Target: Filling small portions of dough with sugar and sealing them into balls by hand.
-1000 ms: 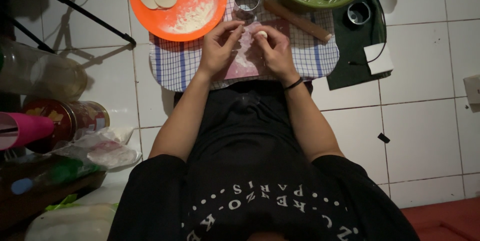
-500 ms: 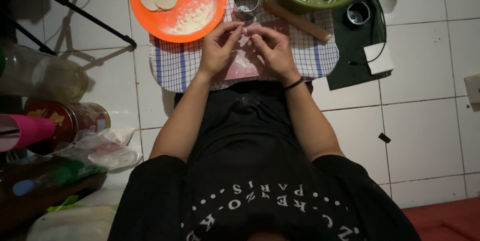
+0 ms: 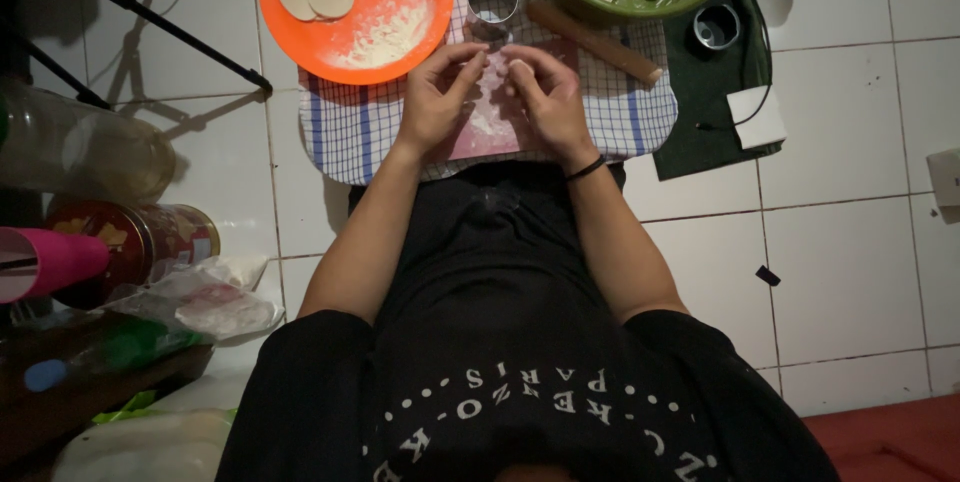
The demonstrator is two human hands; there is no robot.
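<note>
The floor (image 3: 850, 272) is laid with large white square tiles and dark grout lines, dimly lit, with shadows pooling toward nine o'clock. A black tripod leg (image 3: 150, 17) slants across the tiles at ten o'clock and throws a thin shadow. At three o'clock a pale wall socket (image 3: 945, 177) sits at the edge. A strip of red mat (image 3: 890, 437) fills the five o'clock corner. A small black scrap (image 3: 767, 275) lies on a tile at four o'clock.
</note>
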